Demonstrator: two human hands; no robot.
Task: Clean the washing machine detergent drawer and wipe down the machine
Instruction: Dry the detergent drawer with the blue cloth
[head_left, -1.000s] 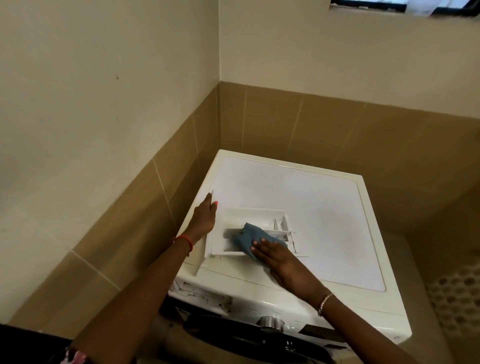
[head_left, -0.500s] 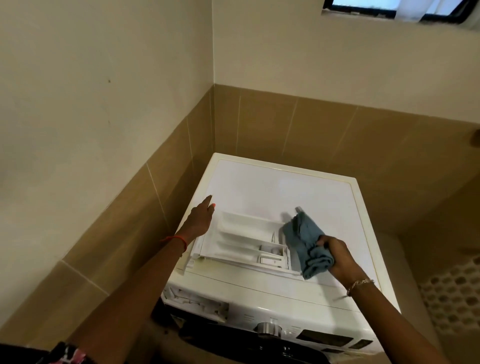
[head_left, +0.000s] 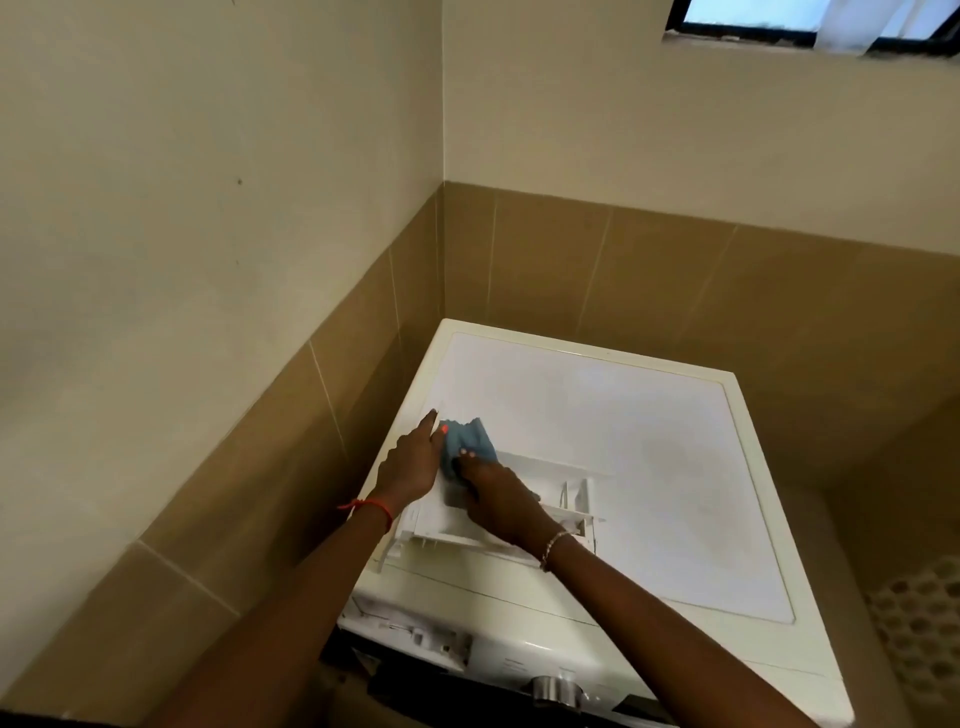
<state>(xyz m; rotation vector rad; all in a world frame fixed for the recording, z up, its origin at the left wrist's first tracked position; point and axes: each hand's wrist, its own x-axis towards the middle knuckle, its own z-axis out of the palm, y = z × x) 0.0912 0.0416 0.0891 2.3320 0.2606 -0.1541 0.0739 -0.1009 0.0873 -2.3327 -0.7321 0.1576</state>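
Detergent drawer (head_left: 434, 519): lies on washing machine (head_left: 623, 441) top surface, front-left. Blue cloth (head_left: 470, 439): at drawer's far-left end, pressed beneath right grip (head_left: 493, 493), fingers extended. Left grip (head_left: 413, 457): released, straight fingers on drawer's left edge, just beside the cloth.

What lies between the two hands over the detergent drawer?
The head view shows a bunched blue cloth between the left hand and the right hand, touching both, at the far end of the detergent drawer.
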